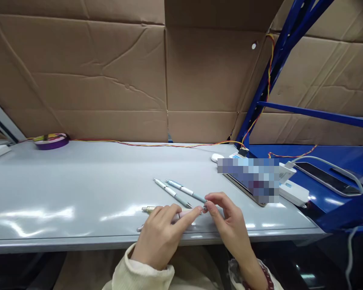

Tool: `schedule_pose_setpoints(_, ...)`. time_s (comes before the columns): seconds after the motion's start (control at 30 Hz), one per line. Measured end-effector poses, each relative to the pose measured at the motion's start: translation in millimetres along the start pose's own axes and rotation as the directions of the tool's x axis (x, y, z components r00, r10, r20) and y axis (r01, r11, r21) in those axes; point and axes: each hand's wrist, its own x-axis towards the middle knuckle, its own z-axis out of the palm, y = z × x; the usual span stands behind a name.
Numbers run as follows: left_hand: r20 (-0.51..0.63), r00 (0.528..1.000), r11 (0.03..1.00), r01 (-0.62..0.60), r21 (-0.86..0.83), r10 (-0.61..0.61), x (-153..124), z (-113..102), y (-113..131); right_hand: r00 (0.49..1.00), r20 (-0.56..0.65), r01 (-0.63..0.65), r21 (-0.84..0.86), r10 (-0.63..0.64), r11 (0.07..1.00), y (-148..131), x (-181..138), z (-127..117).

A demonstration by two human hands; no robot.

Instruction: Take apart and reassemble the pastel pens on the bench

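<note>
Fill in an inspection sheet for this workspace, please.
Surface: glossy grey tabletop, light reflections.
Job's things: two slim white-and-blue pens, side by side; slim pale-pink pen; gold-toned pen end.
Clutter: round purple roll, flat black-screened phone, pixelated object.
Grip: left hand holds the pale-pink pen; right hand pinches a small shiny part at its end, detail unclear.
Cables: twisted red-and-yellow wire; white cable.
Surroundings: brown cardboard panels, blue metal frame.

Grey tabletop (78, 181) seen across lower half; purple roll (53, 144) set at left, wires (187, 146) strung along rear, two pens (172, 193) laid below centre.
</note>
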Motion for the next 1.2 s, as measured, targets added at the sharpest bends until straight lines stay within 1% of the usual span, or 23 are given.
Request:
schedule_pose_setpoints(0.07,0.012,1.0,1.0,-0.011,0.025,0.011,0.0,0.8,0.0,0.999,0.032,0.03,-0.012,-0.029,0.999,-1.0,0.0,0.2)
schedule_pose_setpoints(0.13,0.007,1.0,0.999,-0.022,0.034,0.022,-0.4,2.4,-0.6,0.999,0.025,0.046,-0.014,-0.046,0.999,-1.2,-0.3,0.7)
schedule_pose_setpoints(0.2,-0.019,0.999,0.999,-0.025,0.033,0.025,-1.3,3.2,-2.1,0.999,-0.005,0.049,-0.005,-0.049,0.999,-0.3,-0.9,1.1)
schedule_pose_setpoints(0.33,-0.058,0.998,0.999,-0.005,0.04,0.007,-3.4,-0.4,-6.9,0.993,-0.115,0.012,0.005,-0.011,1.0,1.7,-1.7,0.6)
schedule_pose_setpoints(0.4,-0.078,0.997,0.999,0.011,0.04,-0.008,-3.7,-2.7,-8.5,0.992,-0.124,0.003,0.007,-0.002,1.0,1.5,-1.7,-0.3)
schedule_pose_setpoints(0.43,-0.087,0.996,0.999,0.016,0.039,-0.012,-3.4,-3.2,-8.6,0.996,-0.091,0.022,0.0,-0.022,1.0,1.1,-1.5,-0.7)
schedule_pose_setpoints(0.5,-0.104,0.994,0.999,0.018,0.031,-0.015,-2.2,-2.3,-7.0,0.993,0.024,0.117,-0.035,-0.116,0.993,0.1,-1.4,-1.4)
schedule_pose_setpoints(0.57,-0.121,0.993,1.0,0.007,0.013,-0.005,-0.7,0.7,-4.0,0.969,0.117,0.225,-0.076,-0.215,0.971,0.0,-1.8,-1.9)
schedule_pose_setpoints(0.6,-0.125,0.992,1.0,-0.001,0.002,0.001,-0.2,2.4,-2.6,0.961,0.13,0.255,-0.089,-0.242,0.963,0.6,-2.3,-2.3)
schedule_pose_setpoints(0.67,-0.114,0.993,1.0,0.013,-0.007,-0.014,-0.2,5.0,-0.7,0.968,0.065,0.247,-0.093,-0.242,0.964,3.0,-3.6,-3.4)
schedule_pose_setpoints(0.77,-0.089,0.994,0.998,0.068,-0.002,-0.068,-2.2,5.1,-0.7,0.983,-0.08,0.155,-0.108,-0.164,0.982,7.0,-5.3,-7.7)
schedule_pose_setpoints(0.8,-0.081,0.994,0.997,0.076,-0.007,-0.076,-3.0,4.2,-1.0,0.983,-0.117,0.127,-0.144,-0.144,0.981,7.7,-5.6,-10.2)
schedule_pose_setpoints(0.87,-0.064,0.995,0.997,0.077,-0.026,-0.079,-4.3,1.6,-1.3,0.982,-0.139,0.086,-0.263,-0.127,0.961,7.8,-5.3,-16.4)
schedule_pose_setpoints(0.93,-0.036,0.996,0.996,0.076,-0.038,-0.077,-5.3,-1.4,-1.4,0.989,-0.1,0.065,-0.388,-0.112,0.919,7.3,-3.9,-23.6)
schedule_pose_setpoints(1.03,0.021,0.997,0.996,0.08,-0.045,-0.08,-6.9,-4.8,-2.7,0.996,0.05,0.093,-0.503,-0.078,0.859,9.6,-0.8,-32.0)
schedule_pose_setpoints(1.1,0.054,0.996,0.996,0.076,-0.053,-0.073,-7.6,-5.8,-5.1,0.987,0.147,0.132,-0.522,-0.063,0.842,13.8,1.1,-34.2)
schedule_pose_setpoints(1.13,0.068,0.995,0.995,0.076,-0.065,-0.072,-7.7,-6.0,-6.6,0.983,0.176,0.141,-0.522,-0.055,0.841,16.2,1.7,-34.4)
schedule_pose_setpoints(1.2,0.102,0.992,0.989,0.091,-0.118,-0.079,-7.2,-6.7,-9.5,0.981,0.19,0.134,-0.516,-0.04,0.846,20.5,2.1,-34.1)
